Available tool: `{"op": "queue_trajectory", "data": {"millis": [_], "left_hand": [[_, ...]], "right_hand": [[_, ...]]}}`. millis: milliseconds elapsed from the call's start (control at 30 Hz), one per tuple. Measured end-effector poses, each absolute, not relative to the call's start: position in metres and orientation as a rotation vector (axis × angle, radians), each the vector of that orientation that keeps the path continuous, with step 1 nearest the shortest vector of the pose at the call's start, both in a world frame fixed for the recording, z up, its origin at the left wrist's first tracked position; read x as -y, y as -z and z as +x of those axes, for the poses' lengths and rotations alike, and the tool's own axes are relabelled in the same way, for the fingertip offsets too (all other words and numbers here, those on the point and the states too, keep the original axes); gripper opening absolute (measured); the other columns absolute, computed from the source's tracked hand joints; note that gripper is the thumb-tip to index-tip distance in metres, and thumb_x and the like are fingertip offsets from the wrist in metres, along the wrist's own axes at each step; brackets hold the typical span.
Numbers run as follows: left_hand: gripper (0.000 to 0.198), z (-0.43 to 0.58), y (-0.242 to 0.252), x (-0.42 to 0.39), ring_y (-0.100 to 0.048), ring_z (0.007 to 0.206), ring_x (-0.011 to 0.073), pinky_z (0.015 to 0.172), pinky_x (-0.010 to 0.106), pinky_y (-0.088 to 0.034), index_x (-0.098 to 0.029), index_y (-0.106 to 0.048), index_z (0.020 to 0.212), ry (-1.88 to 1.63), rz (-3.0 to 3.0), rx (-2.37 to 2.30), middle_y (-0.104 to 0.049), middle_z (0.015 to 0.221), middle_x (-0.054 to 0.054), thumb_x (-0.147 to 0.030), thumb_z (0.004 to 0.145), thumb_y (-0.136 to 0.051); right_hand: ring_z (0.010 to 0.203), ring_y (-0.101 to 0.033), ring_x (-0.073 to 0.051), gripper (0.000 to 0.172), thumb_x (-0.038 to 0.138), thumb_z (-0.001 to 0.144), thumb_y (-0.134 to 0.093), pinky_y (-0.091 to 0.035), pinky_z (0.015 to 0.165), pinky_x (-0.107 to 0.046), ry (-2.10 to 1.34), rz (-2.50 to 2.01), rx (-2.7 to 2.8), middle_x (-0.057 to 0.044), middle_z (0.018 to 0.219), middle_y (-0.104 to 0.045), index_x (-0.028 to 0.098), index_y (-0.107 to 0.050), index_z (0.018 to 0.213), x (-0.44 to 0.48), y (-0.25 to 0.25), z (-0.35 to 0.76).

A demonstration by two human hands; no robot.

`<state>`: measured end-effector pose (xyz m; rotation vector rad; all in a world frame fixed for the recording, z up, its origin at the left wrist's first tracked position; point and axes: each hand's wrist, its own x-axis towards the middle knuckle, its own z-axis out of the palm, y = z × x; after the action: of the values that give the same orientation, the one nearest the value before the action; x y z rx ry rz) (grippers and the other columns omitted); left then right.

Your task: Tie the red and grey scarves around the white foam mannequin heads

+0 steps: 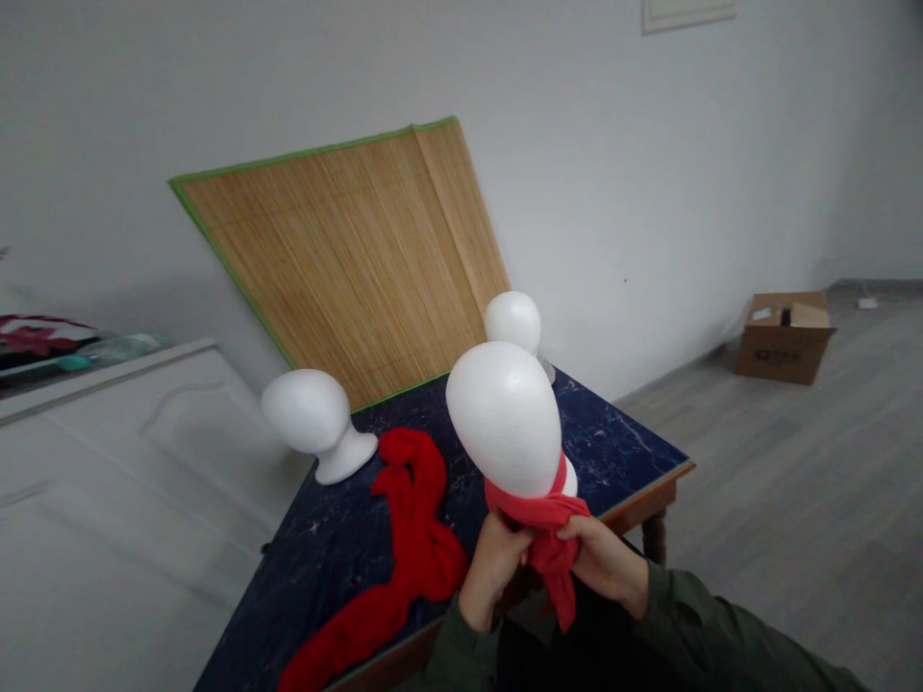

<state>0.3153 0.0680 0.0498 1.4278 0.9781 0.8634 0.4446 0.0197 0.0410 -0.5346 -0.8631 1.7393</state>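
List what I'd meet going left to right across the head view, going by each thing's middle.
White cabinet → left white foam head → loose red scarf → front white foam head → coral scarf → right hand → cardboard box.

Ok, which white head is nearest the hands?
The front head, its neck wrapped in the coral scarf held by the left hand and right hand. The left head stands apart, bare-necked; the rear head stands behind, partly hidden.
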Motion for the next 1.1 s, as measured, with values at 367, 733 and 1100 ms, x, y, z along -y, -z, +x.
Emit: {"op": "queue_trajectory", "data": {"millis": [367,733,1100], "left_hand": [[0.026,0.295,-0.047,-0.085,-0.016,0.031,-0.001,0.036,0.014,-0.003,-0.019,-0.046,0.079,-0.705,0.905,-0.929,-0.028,0.045,-0.013,-0.024,0.06,-0.063],[0.036,0.277,-0.07,-0.084,-0.017,0.032,-0.0016,0.034,0.016,-0.006,-0.015,-0.055,0.091,-0.398,1.326,-0.771,-0.041,0.051,-0.009,-0.036,0.064,-0.067],[0.038,0.281,-0.083,-0.066,-0.057,0.049,0.0111,0.037,0.016,-0.036,-0.012,-0.057,0.085,-0.228,1.438,-0.486,-0.064,0.068,0.008,-0.046,0.069,-0.061]], "right_hand": [[0.071,-0.054,-0.017,0.028,0.011,0.058,-0.049,-0.043,0.065,-0.028,-0.969,-1.119,1.116,-0.003,0.08,-0.062,0.014,-0.058,0.085,-0.041,-0.019,0.475],[0.111,-0.043,-0.025,0.033,0.021,0.061,-0.05,-0.027,0.1,-0.043,-0.957,-1.172,0.888,-0.007,0.112,-0.055,0.018,-0.058,0.093,-0.052,-0.021,0.468],[0.084,-0.06,-0.019,0.028,0.023,0.068,-0.06,-0.046,0.076,-0.033,-1.382,-0.657,0.724,-0.005,0.091,-0.065,0.019,-0.057,0.095,-0.052,-0.037,0.471]]}}
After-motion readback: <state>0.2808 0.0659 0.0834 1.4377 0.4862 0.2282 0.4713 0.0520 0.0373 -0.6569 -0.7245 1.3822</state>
